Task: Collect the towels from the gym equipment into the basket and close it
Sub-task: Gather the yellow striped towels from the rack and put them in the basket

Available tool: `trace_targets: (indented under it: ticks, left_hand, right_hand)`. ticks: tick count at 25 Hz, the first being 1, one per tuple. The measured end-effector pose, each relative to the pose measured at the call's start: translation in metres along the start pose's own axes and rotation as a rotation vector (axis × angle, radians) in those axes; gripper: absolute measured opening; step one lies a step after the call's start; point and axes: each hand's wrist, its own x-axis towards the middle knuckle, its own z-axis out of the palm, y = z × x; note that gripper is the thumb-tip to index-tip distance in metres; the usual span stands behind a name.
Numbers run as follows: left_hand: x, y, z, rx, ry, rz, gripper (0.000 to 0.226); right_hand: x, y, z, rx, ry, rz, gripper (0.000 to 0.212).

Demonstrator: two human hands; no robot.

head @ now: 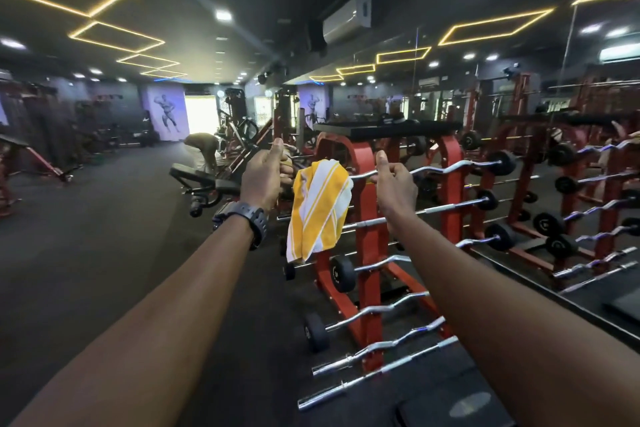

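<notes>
A yellow towel with white stripes [317, 208] hangs in the air in front of the red barbell rack [363, 218], at the level of its top curl bar [433, 168]. My left hand [263, 180], with a black watch on the wrist, is closed on the towel's upper left corner. Closed with the thumb up, my right hand [396, 185] pinches the towel's upper right edge, right beside the curl bar. The towel's lower part droops free between my two arms. No basket is in view.
The rack holds several chrome bars with black end weights. A mirror wall [571, 149] runs along the right. A black bench [204, 184] stands left of the rack. A person bends over far back [204, 149]. Dark floor [104, 253] stretches to the left.
</notes>
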Motion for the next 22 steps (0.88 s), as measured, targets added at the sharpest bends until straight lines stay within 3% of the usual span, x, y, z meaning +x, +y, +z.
trace_targets:
  ticks: [6, 17, 22]
  left_hand:
    - [0.110, -0.071, 0.031, -0.001, -0.013, -0.048, 0.043]
    - [0.296, -0.192, 0.106, -0.040, -0.100, -0.105, 0.051]
    - [0.373, -0.249, 0.141, 0.012, -0.101, -0.130, 0.047]
  right_hand:
    - [0.097, 0.045, 0.072, -0.051, -0.007, 0.030, 0.066]
    - [0.268, 0.124, 0.191, -0.063, 0.039, 0.043, 0.048]
    - [0.342, 0.170, 0.238, -0.069, 0.042, 0.073, 0.053]
